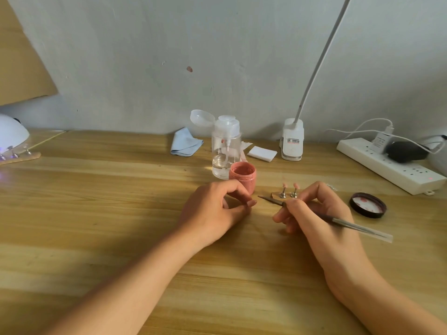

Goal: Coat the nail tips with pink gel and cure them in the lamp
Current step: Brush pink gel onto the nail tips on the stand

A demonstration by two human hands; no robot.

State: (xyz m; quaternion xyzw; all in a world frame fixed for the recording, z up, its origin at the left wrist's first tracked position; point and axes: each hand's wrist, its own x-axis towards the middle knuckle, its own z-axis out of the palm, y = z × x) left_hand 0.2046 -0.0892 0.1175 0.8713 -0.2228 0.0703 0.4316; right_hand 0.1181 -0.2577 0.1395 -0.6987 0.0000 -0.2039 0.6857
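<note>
An open jar of pink gel (242, 176) stands mid-table. Right of it, two pink-coated nail tips (289, 186) sit on metal stands on a small board, partly hidden behind my right hand (316, 213). That hand grips a thin brush (362, 229), whose tip points left toward my left hand (215, 211). My left hand rests on the table with fingers curled to the thumb; a pinkish nail shape shows at the fingertips, and I cannot tell whether it is a held tip. The white curing lamp (12, 134) glows purple at far left, with a board of tips (19, 157) at its mouth.
The jar's black lid (367, 205) lies right of my right hand. Behind the jar stand a clear pump bottle (226, 146), a blue cloth (185, 145), white pads (262, 153) and a clip lamp (292, 141). A power strip (387, 165) lies at the back right.
</note>
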